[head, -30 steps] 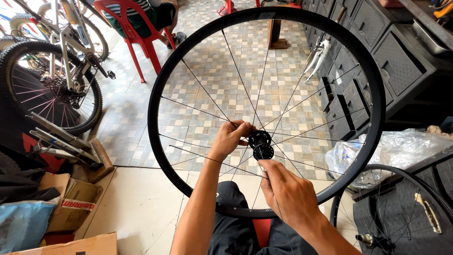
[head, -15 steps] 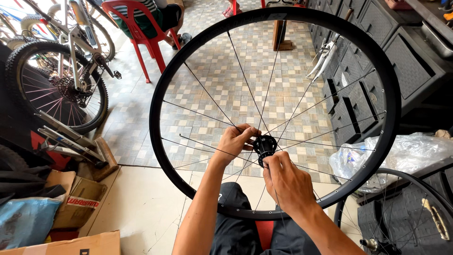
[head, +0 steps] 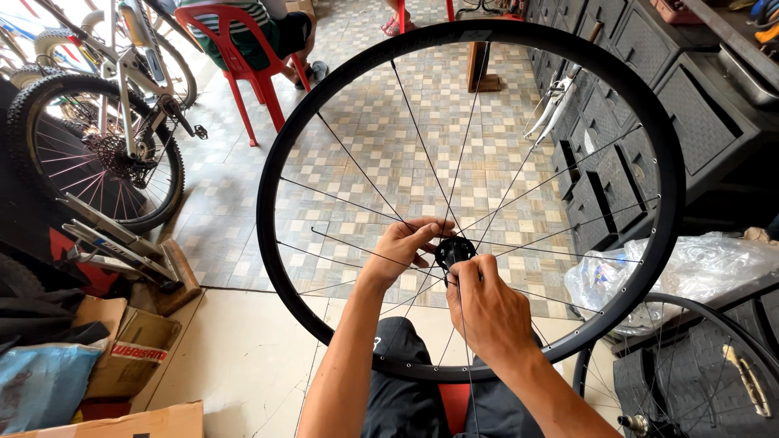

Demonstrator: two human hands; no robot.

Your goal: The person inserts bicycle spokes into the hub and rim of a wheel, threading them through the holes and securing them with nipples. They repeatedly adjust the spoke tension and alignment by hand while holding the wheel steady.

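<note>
A black bicycle wheel rim [head: 280, 154] stands upright in front of me, its lower edge resting on my lap. Thin metal spokes [head: 365, 174] run from the rim to a small black hub [head: 454, 250] at the centre. My left hand [head: 406, 243] pinches a spoke end just left of the hub. My right hand [head: 485, 304] sits below and right of the hub, fingers closed on a spoke there. One loose spoke [head: 357, 247] sticks out leftward from the hub.
A bicycle [head: 105, 138] on a stand is at the left, a red plastic chair [head: 235, 57] with a seated person behind it. Cardboard boxes [head: 130, 349] lie at lower left. Black drawer units [head: 649, 105], a clear plastic bag [head: 714, 259] and a second wheel [head: 673, 365] are on the right.
Both hands have drawn closer to the hub. My right hand has risen from below it to beside it. The view has shifted slightly, with the wheel still upright.
</note>
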